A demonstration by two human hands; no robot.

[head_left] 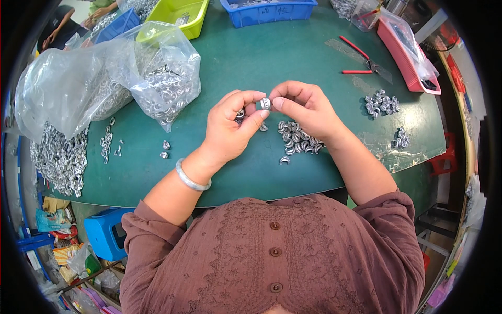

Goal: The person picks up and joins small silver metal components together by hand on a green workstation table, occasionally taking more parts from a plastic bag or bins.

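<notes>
Above the middle of the green table, my left hand (pixel 228 124) pinches a small silver ring-shaped metal piece (pixel 265 103) between thumb and forefinger. More dark silvery pieces (pixel 240 115) show in the curl of its fingers. My right hand (pixel 309 111) is closed, its thumb and forefinger tips together right beside the ring-shaped piece; what they hold, if anything, is too small to make out. Below my right hand lies a pile of curved, crescent-like silver pieces (pixel 297 138). Two small silver pieces (pixel 165 150) lie left of my left wrist.
Clear plastic bags (pixel 166 86) of silver parts stand at the left, beside a heap of loose parts (pixel 61 159). Red-handled pliers (pixel 363 62) and small clusters (pixel 382 103) lie right. A pink basket (pixel 402 55), a green bin (pixel 196 23) and a blue tray (pixel 269 14) line the far side.
</notes>
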